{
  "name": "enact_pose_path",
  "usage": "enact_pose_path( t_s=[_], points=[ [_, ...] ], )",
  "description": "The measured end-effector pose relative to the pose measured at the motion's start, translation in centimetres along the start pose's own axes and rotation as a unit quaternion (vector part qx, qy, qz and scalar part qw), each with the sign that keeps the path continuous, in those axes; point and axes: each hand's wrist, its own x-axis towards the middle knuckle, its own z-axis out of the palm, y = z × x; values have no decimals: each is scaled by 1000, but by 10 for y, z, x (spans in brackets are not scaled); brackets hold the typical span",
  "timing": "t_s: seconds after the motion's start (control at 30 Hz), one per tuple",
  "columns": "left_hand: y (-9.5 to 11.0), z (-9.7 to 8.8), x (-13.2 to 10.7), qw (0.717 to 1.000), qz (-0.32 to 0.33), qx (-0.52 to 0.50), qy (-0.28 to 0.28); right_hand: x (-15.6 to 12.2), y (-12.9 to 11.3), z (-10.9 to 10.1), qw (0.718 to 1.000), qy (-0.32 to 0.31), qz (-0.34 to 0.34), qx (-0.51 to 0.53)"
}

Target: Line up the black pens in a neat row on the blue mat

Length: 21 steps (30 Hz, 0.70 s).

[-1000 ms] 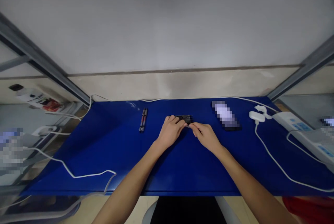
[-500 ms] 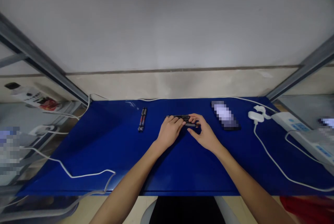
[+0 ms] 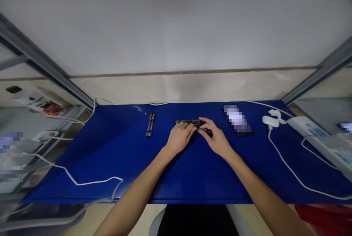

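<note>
Several dark pens (image 3: 189, 121) lie crosswise on the blue desk (image 3: 115, 148), side by side, under both hands. My left hand (image 3: 180, 136) is closed over them from the near side, its fingers together and hiding their middle and left parts. My right hand (image 3: 216, 137) pinches the right end of the nearest dark pen (image 3: 206, 130) between thumb and fingers, with the index finger curved over the far side. Apart from these, to the left, two dark pens with reddish marks (image 3: 150, 124) lie next to each other, pointing away from me.
A phone (image 3: 238, 120) with a blurred screen lies right of my hands. Further right are a white earbud case (image 3: 270, 121) on a cable and a white power strip (image 3: 316, 133). A white cable (image 3: 93, 183) crosses the front left. A bottle (image 3: 38, 102) stands beyond the left frame.
The nearest pen's right end has moved in against the other pens as my right hand pushed slightly. My left hand has slid a little nearer, showing more of the pens. The view shifted slightly.
</note>
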Motion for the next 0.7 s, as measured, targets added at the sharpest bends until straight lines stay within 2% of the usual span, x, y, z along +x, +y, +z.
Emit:
enact_pose_path(
  t_s=[0.1, 0.27, 0.43, 0.57, 0.7],
  points=[
    [2, -1, -1, 1000, -7, -18, -6, 1, -1, -3, 999, 17, -17, -28],
    [2, -1, -2, 999, 12, -45, -27, 1, -3, -6, 999, -24, 20, 11],
    [-1, -2, -1, 998, 8, -46, -42, 3, -1, -7, 999, 16, -16, -23],
    [-3, -6, 1, 1000, 0, -16, -24, 6, 3, -13, 997, 31, -44, -47],
    [-4, -9, 2, 1000, -24, -7, -5, 6, 5, -23, 999, 42, 16, -27]
  ],
)
